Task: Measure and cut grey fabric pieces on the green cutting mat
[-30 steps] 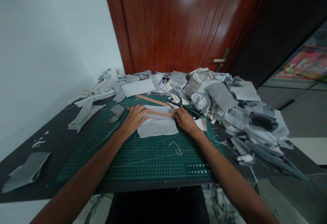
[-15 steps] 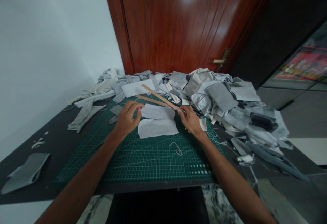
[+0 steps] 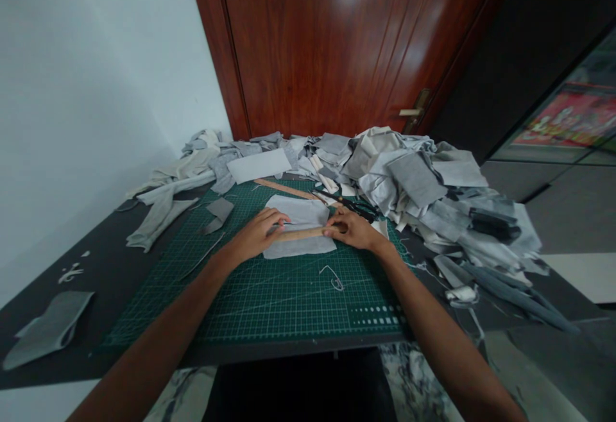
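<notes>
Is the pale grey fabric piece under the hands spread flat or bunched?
Spread flat: the pale grey fabric piece lies smooth on the green cutting mat.

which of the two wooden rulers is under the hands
The nearer wooden ruler, lying across the pale grey fabric piece between left hand and right hand. The farther wooden ruler lies untouched near the scrap pile.

Both forearms are bare and reach forward, coming closer together toward the hands. The left hand (image 3: 257, 235) lies palm down with the fingers stretched to the right. The right hand (image 3: 350, 229) is also low, fingers pointing left; it seems the fingertips press down, not gripping.
</notes>
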Demonstrator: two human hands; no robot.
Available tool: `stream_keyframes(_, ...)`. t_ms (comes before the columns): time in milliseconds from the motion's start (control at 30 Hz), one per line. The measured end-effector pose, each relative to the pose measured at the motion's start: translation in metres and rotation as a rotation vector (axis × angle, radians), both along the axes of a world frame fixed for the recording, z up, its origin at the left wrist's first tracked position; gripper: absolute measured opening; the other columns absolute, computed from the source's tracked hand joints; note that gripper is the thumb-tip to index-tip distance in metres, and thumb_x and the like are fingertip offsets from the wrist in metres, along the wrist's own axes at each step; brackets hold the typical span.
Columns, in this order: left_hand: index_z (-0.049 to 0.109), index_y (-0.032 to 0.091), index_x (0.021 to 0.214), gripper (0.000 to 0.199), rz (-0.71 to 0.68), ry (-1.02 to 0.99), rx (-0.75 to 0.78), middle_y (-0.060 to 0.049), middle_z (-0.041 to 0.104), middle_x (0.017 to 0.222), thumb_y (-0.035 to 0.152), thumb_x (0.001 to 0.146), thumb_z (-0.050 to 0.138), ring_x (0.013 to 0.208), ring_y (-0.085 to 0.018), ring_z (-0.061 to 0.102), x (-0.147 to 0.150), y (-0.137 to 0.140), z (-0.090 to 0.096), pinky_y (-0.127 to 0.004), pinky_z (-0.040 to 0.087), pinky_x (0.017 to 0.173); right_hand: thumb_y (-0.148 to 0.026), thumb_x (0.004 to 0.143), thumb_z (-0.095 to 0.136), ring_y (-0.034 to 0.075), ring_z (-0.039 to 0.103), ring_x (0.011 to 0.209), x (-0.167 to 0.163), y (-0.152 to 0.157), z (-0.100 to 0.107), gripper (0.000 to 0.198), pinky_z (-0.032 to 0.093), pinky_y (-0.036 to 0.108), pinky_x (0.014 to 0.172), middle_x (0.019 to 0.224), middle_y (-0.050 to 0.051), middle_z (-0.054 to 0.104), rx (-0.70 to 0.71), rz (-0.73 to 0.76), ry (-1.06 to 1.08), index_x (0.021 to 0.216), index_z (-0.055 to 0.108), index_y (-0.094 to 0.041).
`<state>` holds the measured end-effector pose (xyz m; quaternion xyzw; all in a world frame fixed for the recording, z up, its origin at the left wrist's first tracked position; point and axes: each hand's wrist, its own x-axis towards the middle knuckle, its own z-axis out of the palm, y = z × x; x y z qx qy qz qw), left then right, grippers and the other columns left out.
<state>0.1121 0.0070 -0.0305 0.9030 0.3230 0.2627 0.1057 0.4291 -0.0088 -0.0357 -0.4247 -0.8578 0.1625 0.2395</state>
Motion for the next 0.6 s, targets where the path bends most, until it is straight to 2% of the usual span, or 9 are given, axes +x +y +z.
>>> stream_keyframes(133,0.066,0.02,0.111,0.028,-0.108,0.045,-0.088,-0.007,0.068,0.109,0.034,0.104,0.043,0.109,-0.022,0.057,0.002,0.008,-0.016,-0.037,0.042,0.1,-0.04,0.092,0.067,0.017,0.059,0.087,0.006,0.003,-0.004,0.027,0.047,0.03,0.081,0.102,0.006,0.063,-0.021,0.022,0.0,0.11,0.067,-0.02)
stream_keyframes(267,0.068,0.021,0.111,0.03,-0.124,0.009,-0.108,-0.007,0.068,0.11,0.043,0.101,0.05,0.109,-0.022,0.057,0.001,0.011,-0.016,-0.037,0.042,0.1,-0.031,0.089,0.068,0.017,0.058,0.089,0.006,0.006,-0.007,0.025,0.047,0.03,0.081,0.106,0.007,0.063,0.007,0.044,0.033,0.11,0.063,-0.017)
stream_keyframes(400,0.07,0.023,0.115,0.034,-0.137,0.023,-0.121,-0.007,0.067,0.111,0.048,0.099,0.054,0.11,-0.023,0.056,-0.001,0.009,-0.012,-0.039,0.041,0.101,-0.031,0.089,0.067,0.02,0.059,0.099,0.005,0.007,-0.003,0.015,0.043,0.035,0.093,0.102,0.007,0.066,0.101,0.029,0.013,0.098,0.068,-0.019)
stream_keyframes(467,0.07,0.024,0.116,0.035,-0.144,0.029,-0.127,-0.008,0.067,0.111,0.049,0.098,0.054,0.11,-0.023,0.056,-0.001,0.01,-0.012,-0.04,0.041,0.102,-0.031,0.091,0.064,0.02,0.06,0.098,0.012,0.006,0.004,0.013,0.042,0.036,0.094,0.097,0.006,0.068,0.112,-0.016,0.027,0.09,0.071,-0.019)
stream_keyframes(533,0.071,0.024,0.115,0.034,-0.142,0.027,-0.133,-0.008,0.067,0.112,0.049,0.098,0.055,0.111,-0.024,0.056,-0.002,0.01,-0.013,-0.04,0.04,0.103,-0.031,0.092,0.059,0.019,0.062,0.087,0.025,0.003,0.012,0.018,0.045,0.032,0.084,0.091,0.005,0.069,0.035,-0.06,0.059,0.087,0.072,-0.019)
stream_keyframes(600,0.072,0.024,0.114,0.033,-0.143,0.022,-0.138,-0.008,0.067,0.114,0.047,0.098,0.056,0.112,-0.024,0.056,-0.003,0.011,-0.015,-0.041,0.039,0.104,-0.039,0.092,0.059,0.017,0.062,0.076,0.041,-0.002,0.019,0.024,0.046,0.029,0.073,0.084,0.003,0.071,-0.152,-0.085,0.034,0.088,0.074,-0.02)
